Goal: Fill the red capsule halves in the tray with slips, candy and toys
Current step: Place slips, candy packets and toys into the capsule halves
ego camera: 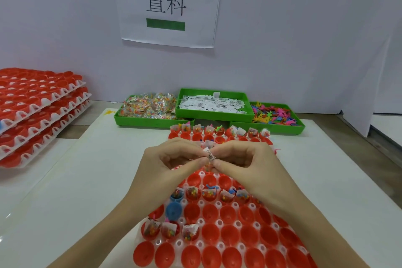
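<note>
A white tray (219, 223) of red capsule halves (227, 214) lies in front of me. Several halves hold a slip, candy and a toy; many others are bare. Above the tray's middle, my left hand (171, 161) and my right hand (241, 159) meet fingertip to fingertip. Together they pinch a small printed paper slip (210, 154), with a candy packet (207, 166) showing just below the fingers. Both hands hide the tray rows beneath them. One blue capsule half (174, 210) sits among the red ones at the left.
Three green bins stand behind the tray: candy packets (150, 106), paper slips (212, 103) and coloured plastic toys (273, 114). A stack of trays with red halves (37, 113) stands at the far left. A wall with a paper sign (166, 4) closes the back.
</note>
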Demonstrator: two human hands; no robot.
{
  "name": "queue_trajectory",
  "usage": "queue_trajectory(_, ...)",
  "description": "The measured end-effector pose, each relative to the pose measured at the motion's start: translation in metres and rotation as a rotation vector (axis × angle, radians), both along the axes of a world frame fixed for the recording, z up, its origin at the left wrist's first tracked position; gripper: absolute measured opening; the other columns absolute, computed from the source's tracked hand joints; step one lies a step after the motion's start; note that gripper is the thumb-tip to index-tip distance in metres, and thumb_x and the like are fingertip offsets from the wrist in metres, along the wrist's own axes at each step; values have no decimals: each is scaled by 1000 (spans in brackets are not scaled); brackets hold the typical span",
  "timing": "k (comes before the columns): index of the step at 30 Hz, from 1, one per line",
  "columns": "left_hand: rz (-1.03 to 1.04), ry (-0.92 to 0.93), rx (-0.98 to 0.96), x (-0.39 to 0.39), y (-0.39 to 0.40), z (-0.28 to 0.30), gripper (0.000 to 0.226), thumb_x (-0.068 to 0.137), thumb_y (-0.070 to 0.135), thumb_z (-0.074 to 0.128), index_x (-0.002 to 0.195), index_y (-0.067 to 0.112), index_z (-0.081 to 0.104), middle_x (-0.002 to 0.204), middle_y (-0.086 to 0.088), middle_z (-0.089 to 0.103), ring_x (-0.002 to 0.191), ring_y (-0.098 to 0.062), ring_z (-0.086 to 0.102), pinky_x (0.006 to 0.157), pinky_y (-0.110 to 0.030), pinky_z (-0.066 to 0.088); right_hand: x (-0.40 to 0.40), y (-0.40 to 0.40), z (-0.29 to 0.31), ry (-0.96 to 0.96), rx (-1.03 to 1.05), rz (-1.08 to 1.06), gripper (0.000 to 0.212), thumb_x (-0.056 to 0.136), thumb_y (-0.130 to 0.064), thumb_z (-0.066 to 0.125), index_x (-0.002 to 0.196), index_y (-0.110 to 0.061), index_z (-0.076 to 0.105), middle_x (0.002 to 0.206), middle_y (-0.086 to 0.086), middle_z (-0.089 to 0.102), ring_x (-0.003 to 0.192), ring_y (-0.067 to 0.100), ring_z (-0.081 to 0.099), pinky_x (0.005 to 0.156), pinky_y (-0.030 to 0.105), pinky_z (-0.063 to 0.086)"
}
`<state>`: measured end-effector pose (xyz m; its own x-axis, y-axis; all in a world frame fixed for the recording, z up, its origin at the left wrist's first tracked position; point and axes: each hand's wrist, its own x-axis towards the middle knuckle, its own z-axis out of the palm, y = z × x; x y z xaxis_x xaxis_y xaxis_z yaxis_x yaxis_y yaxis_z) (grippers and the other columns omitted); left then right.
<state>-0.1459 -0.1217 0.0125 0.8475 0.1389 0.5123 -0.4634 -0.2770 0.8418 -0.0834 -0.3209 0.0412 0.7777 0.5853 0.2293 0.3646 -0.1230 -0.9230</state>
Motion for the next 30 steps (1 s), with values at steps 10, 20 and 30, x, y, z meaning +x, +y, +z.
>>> queue_trajectory(10, 14, 71, -57, -3, 2, 6, 20, 82, 18, 82, 101, 25, 82, 91, 0, 79, 84, -17, 76, 78, -22, 61, 84, -21, 18, -124, -115, -297, 17, 98, -1, 61, 99, -11, 76, 84, 5, 78, 80, 24, 77, 72, 31, 63)
queue_trajectory(20, 16, 129, -57, 1, 9, 6, 13, 84, 17, 76, 95, 15, 82, 86, -8, 77, 75, -21, 75, 72, -19, 59, 231, -57, -17, -400, -904, -424, 23, 100, -15, 62, 121, -15, 72, 125, 13, 69, 109, 27, 64, 93, 33, 47)
queue_trajectory(30, 1, 121, -24, 1, 10, 6, 14, 83, 17, 77, 96, 15, 81, 93, -4, 77, 77, -16, 75, 73, -17, 58, 242, -32, -17, -409, -929, -311, 21, 95, -14, 70, 115, -16, 77, 118, 6, 75, 97, 17, 64, 87, 26, 44)
